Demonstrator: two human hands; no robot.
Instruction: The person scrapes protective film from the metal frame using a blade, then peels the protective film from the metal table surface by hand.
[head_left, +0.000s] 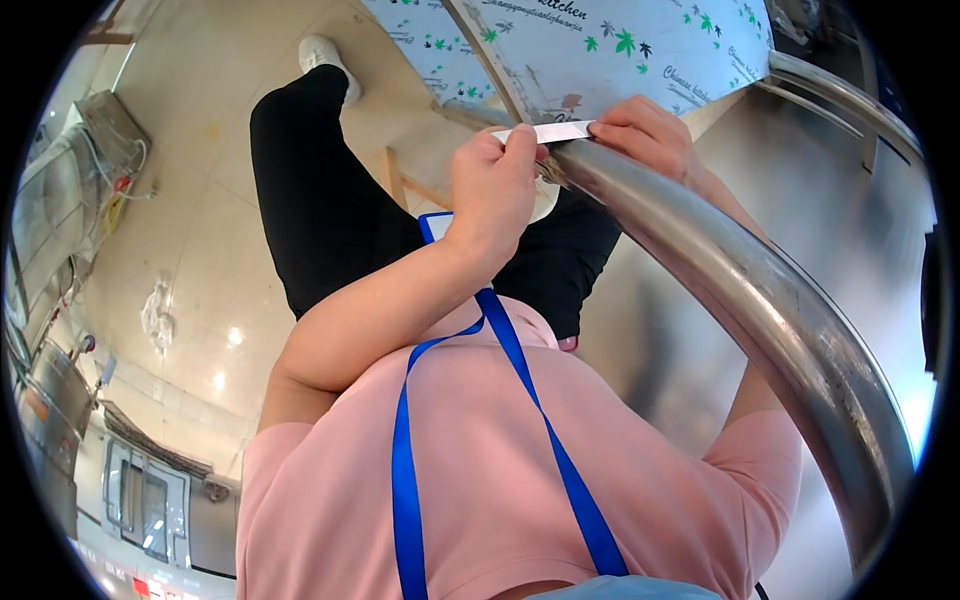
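Observation:
My left hand (495,190) is closed at the end of the steel tube, thumb and fingers pinching one end of a thin white strip (562,131). The other end of this strip is between the fingers of my right hand (645,135), also closed. The strip lies stretched between both hands, across the near end of a thick steel tube (720,250). My right forearm passes behind the tube and is partly hidden by it. Just beyond my hands is a pale blue sheet (640,50) printed with green leaves and lettering.
A thinner steel rail (850,95) curves at the upper right. My legs in black trousers (320,180) are below me, and a blue lanyard (405,490) hangs over my pink shirt. Metal equipment (60,190) stands along the left, with a crumpled clear piece (157,315) on the floor.

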